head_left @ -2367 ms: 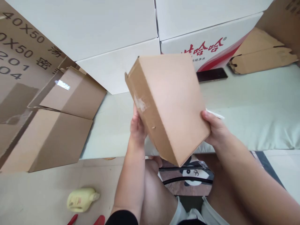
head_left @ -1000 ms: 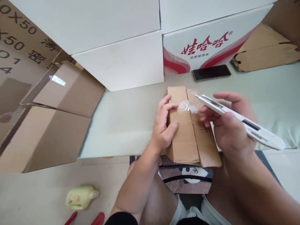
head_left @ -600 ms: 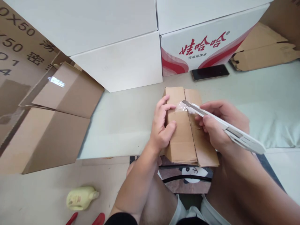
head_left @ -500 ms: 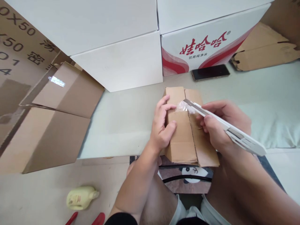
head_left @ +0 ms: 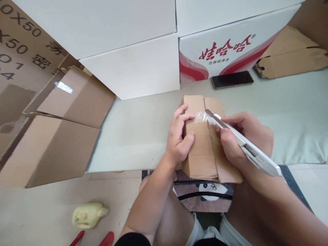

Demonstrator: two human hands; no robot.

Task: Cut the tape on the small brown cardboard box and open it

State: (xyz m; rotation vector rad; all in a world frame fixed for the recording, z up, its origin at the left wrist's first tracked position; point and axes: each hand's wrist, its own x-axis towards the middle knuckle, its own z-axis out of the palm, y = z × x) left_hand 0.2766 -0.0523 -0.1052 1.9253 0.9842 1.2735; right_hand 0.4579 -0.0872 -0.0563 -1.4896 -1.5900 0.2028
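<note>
A small brown cardboard box (head_left: 201,150) lies at the front edge of the table, with crumpled clear tape (head_left: 201,117) across its lid seam. My left hand (head_left: 179,136) grips the box's left side, fingers over the far part and thumb on top. In my right hand (head_left: 243,136) is a white utility knife (head_left: 248,145), held like a pen. Its blade is out, and the tip is at the tape near the seam. The fingertips of my right hand are partly hidden behind the knife.
White cartons (head_left: 133,68) stand behind, one with red print (head_left: 225,51). A black phone (head_left: 232,80) lies before them. Large brown boxes (head_left: 64,143) are at left, flattened cardboard (head_left: 292,61) at right. A yellow bottle (head_left: 88,215) is on the floor.
The knife's handle end has swung down and left, with my right hand turning slightly. My left hand keeps its grip on the box. The whole view has shifted a little.
</note>
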